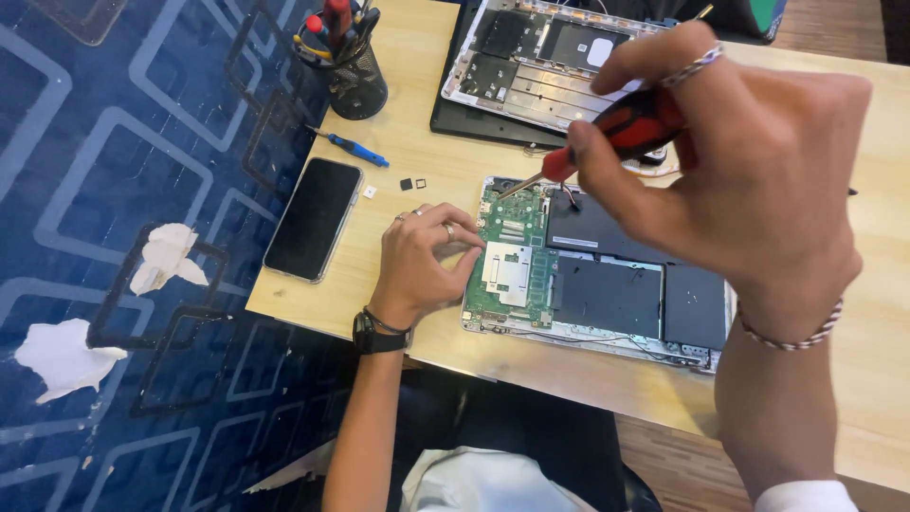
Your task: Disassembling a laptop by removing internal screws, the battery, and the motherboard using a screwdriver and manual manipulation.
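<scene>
An opened laptop base [607,332] lies on the wooden table [427,171], showing a green circuit board [512,261] and black battery cells [607,294]. My right hand [749,161] grips a red-handled screwdriver [626,128]; its metal tip points down at the board's top left corner. My left hand [422,261], wearing rings and a black wristwatch, rests on the table with its fingertips pressed against the board's left edge.
A black phone [315,218] lies left of my left hand. A blue screwdriver [355,147] and small loose parts [408,184] sit behind it. A black tool cup [355,76] stands at the back, beside a removed laptop cover [540,62]. Blue patterned floor lies left.
</scene>
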